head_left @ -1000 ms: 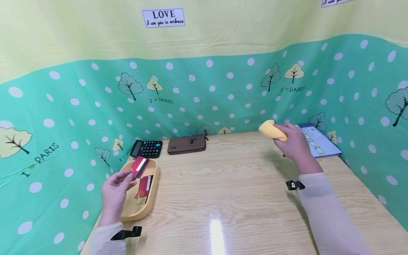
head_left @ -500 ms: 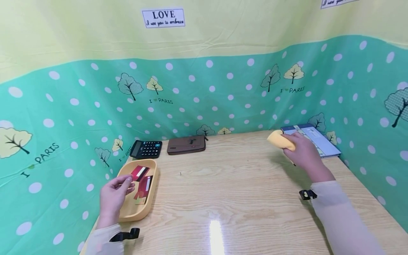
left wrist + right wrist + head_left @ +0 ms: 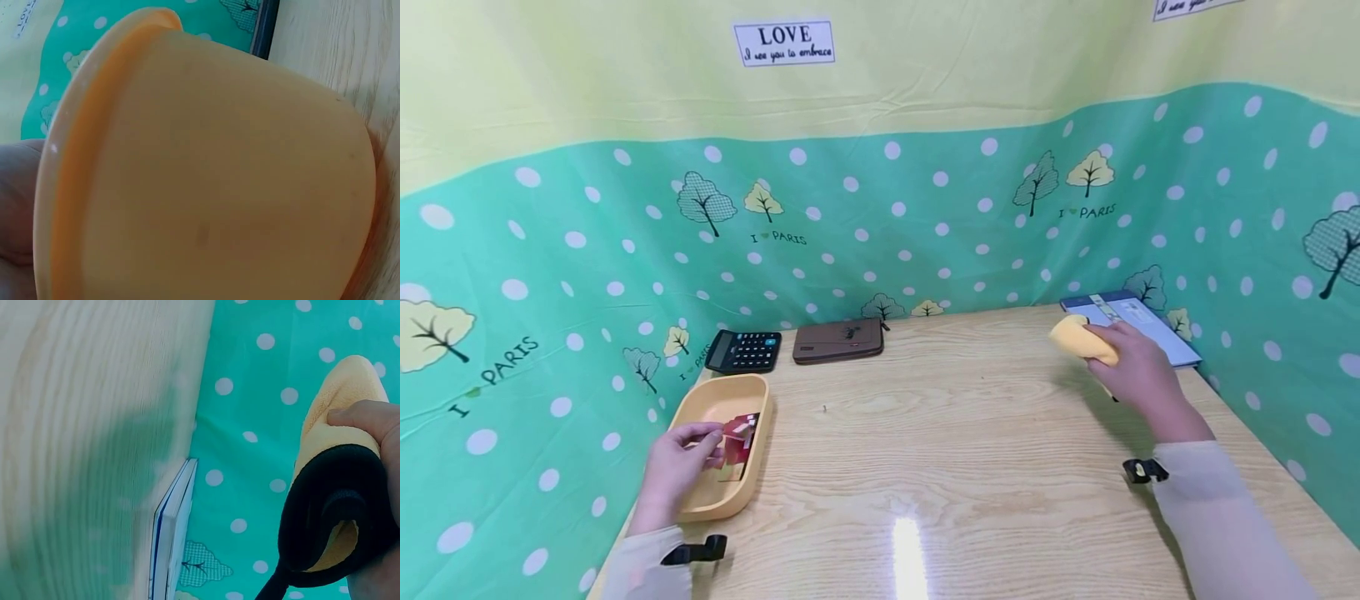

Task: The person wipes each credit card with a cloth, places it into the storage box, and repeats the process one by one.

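My left hand (image 3: 679,468) is over the yellow tray (image 3: 763,429) at the left and pinches a small red card (image 3: 737,428) by its edge. Beneath that card another red card (image 3: 734,452) lies in the tray, partly covered. The left wrist view is mostly filled by the tray's outer wall (image 3: 219,162), with a bit of the hand behind its rim; the card is hidden there. Over the right side of the table, my right hand (image 3: 1138,371) grips a folded yellow cloth (image 3: 1081,340). Its black edging (image 3: 300,512) shows in the right wrist view.
A black calculator (image 3: 747,352) and a brown zip wallet (image 3: 838,342) lie along the back of the table. At the back right is a flat blue-and-white book or folder (image 3: 1159,330). A green dotted curtain (image 3: 917,225) encloses the table.
My left hand has lowered the red card into the tray, and the card now tilts. The right hand has moved right and slightly nearer with the cloth, uncovering more of the flat blue-and-white item.
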Available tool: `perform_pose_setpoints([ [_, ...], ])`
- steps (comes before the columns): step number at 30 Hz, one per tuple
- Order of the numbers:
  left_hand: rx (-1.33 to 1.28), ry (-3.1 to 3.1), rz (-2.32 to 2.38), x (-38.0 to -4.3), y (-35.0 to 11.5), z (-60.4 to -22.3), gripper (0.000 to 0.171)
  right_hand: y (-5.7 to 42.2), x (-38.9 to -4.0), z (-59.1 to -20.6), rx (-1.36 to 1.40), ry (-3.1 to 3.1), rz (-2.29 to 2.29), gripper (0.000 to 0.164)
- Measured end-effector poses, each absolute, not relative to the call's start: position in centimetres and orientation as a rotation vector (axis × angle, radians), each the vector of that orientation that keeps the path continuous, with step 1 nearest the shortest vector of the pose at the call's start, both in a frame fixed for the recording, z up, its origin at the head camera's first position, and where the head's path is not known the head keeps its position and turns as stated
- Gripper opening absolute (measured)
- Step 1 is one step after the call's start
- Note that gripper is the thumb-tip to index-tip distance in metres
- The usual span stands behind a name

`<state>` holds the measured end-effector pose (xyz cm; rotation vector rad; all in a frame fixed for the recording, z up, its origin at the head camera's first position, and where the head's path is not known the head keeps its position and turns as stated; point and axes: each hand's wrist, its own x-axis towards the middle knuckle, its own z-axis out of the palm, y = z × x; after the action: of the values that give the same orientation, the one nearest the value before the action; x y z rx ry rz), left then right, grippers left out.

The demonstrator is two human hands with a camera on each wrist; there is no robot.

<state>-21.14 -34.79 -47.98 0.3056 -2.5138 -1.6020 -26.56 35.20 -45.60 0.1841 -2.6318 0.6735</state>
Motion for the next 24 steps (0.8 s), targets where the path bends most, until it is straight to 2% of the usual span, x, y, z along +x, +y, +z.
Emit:
perform_pose_setpoints([
  [4, 0.284, -2.515, -1.611, -21.0, -34.9, -48.2, 0.034, 35.7, -26.1, -45.7, 0.176, -2.638, 0.658, 0.061],
  [12, 0.261, -2.565, -1.485, -21.1, -34.4, -47.5, 0.048, 37.2, -25.4, -46.6, 0.184, -2.654, 0.622, 0.058],
  [24, 0.193, -2.551, -1.215, -21.5, -33.1, -46.6, 0.033, 39.3, -24.8, -48.4, 0.18, -2.783, 0.602, 0.059],
])
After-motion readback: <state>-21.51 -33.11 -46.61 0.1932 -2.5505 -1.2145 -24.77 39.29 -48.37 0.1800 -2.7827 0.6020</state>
